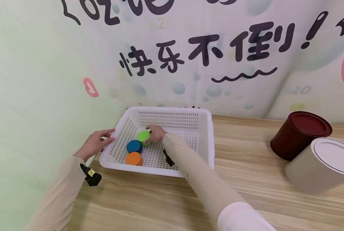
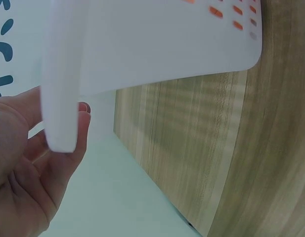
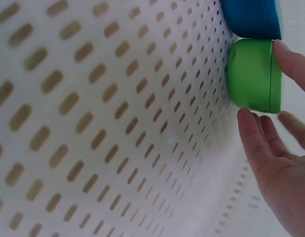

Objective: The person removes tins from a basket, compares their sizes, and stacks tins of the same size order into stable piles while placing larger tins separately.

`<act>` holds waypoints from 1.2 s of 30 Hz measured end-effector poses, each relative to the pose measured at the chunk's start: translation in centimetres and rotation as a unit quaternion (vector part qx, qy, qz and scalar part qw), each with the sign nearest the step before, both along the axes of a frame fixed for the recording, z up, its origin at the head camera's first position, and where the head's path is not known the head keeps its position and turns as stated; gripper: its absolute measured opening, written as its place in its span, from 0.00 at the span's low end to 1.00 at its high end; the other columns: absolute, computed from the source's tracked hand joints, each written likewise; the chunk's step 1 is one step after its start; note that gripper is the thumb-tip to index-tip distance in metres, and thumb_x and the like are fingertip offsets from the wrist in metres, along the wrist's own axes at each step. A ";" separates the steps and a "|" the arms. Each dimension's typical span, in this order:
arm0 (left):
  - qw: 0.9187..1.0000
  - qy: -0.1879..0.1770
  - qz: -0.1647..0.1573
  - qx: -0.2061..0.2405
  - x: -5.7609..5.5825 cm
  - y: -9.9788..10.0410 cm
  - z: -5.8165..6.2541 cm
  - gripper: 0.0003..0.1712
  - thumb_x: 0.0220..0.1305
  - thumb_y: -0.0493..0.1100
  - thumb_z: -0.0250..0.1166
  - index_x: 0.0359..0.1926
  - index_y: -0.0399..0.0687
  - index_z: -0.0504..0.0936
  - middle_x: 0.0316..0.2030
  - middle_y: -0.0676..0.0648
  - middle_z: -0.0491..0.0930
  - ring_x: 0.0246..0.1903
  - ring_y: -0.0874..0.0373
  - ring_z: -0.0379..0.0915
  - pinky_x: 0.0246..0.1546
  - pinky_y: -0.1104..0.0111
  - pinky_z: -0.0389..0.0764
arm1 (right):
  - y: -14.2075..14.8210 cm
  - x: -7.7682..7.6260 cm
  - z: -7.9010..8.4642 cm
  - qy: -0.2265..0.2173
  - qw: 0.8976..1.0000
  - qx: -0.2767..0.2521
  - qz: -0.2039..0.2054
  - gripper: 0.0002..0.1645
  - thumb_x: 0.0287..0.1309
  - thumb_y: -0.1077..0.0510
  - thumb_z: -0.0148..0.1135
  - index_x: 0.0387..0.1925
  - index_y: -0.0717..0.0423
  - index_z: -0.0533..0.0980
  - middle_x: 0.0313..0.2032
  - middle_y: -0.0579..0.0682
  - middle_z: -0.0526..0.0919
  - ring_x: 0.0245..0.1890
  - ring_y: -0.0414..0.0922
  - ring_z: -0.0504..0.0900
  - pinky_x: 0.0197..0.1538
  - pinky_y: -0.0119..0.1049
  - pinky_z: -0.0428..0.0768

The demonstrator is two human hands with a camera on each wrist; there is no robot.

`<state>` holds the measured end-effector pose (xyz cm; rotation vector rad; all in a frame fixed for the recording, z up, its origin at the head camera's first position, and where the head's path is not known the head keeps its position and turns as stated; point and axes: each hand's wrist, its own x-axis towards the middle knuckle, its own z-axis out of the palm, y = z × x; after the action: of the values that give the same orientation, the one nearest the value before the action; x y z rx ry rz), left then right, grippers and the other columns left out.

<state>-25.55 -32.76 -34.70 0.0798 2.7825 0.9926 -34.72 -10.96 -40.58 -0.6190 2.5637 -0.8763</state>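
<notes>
My left hand (image 1: 94, 144) grips the left rim of a white plastic basket (image 1: 208, 138); in the left wrist view, the rim sits between the thumb and fingers. Inside the basket, my right hand (image 1: 156, 132) has its thumb and fingers on opposite sides of a small green round lidded container (image 1: 143, 136). The right wrist view shows this green container standing on the slotted floor, against a blue one. That blue round container (image 1: 134, 146) and an orange round container (image 1: 133, 158) line the basket's left side, nearer to me.
On the wooden table (image 1: 235, 154) at right stand a dark red lidded can (image 1: 294, 138) and a larger off-white can (image 1: 319, 170). A printed cloth wall (image 1: 189, 93) rises behind the basket, and a pale green wall (image 1: 39, 112) flanks the left.
</notes>
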 end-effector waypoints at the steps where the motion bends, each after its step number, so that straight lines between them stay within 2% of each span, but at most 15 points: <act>1: 1.000 0.000 0.000 0.000 0.0 0.0 0.0 0.34 0.63 0.46 0.54 0.65 0.39 0.54 0.49 0.34 0.66 0.35 0.50 0.71 0.34 0.66 0.78 | 0.0 0.0 -0.1 0.006 1.000 -0.003 0.008 0.43 0.44 0.53 0.68 0.61 0.56 0.61 0.56 0.52 0.68 0.55 0.45 0.67 0.54 0.33 0.66; 7: 1.000 0.003 0.000 0.004 0.0 0.0 -0.2 0.33 0.63 0.45 0.54 0.65 0.38 0.54 0.48 0.34 0.66 0.34 0.50 0.71 0.33 0.67 0.78 | -0.3 -0.1 -0.5 0.040 0.998 -0.017 0.039 0.41 0.43 0.58 0.69 0.60 0.56 0.63 0.57 0.51 0.68 0.55 0.44 0.66 0.55 0.31 0.64; 14: 1.000 0.001 -0.004 0.003 0.0 0.1 0.0 0.33 0.63 0.45 0.54 0.65 0.38 0.54 0.48 0.33 0.65 0.34 0.50 0.70 0.33 0.67 0.78 | -0.1 -0.1 -0.5 0.057 0.998 -0.014 0.020 0.39 0.40 0.57 0.70 0.57 0.55 0.67 0.55 0.50 0.70 0.52 0.44 0.68 0.51 0.31 0.67; 20: 1.000 0.004 -0.009 0.002 0.1 0.1 0.1 0.32 0.63 0.44 0.54 0.64 0.37 0.54 0.47 0.33 0.66 0.33 0.51 0.71 0.32 0.66 0.78 | 0.7 0.0 0.9 0.050 0.998 -0.044 0.003 0.37 0.42 0.58 0.69 0.57 0.57 0.67 0.55 0.51 0.70 0.49 0.44 0.69 0.48 0.31 0.68; 27: 1.000 0.011 -0.015 0.000 0.0 0.1 0.1 0.32 0.63 0.43 0.54 0.64 0.35 0.55 0.47 0.33 0.66 0.33 0.51 0.71 0.33 0.66 0.78 | 2.4 0.1 4.0 0.045 0.995 -0.087 0.010 0.36 0.45 0.60 0.67 0.58 0.59 0.65 0.54 0.54 0.69 0.49 0.45 0.69 0.47 0.32 0.70; 36: 1.000 0.010 -0.012 0.000 0.3 0.2 0.2 0.32 0.63 0.43 0.54 0.64 0.36 0.55 0.47 0.33 0.66 0.34 0.50 0.70 0.34 0.66 0.77 | 5.3 1.2 10.4 0.068 0.992 -0.095 0.043 0.38 0.44 0.60 0.68 0.58 0.58 0.63 0.52 0.52 0.67 0.46 0.44 0.69 0.46 0.30 0.71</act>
<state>-25.25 -32.56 -34.48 0.1236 2.7929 0.9903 -33.47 -5.69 -30.13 -0.8664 2.5681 -1.0906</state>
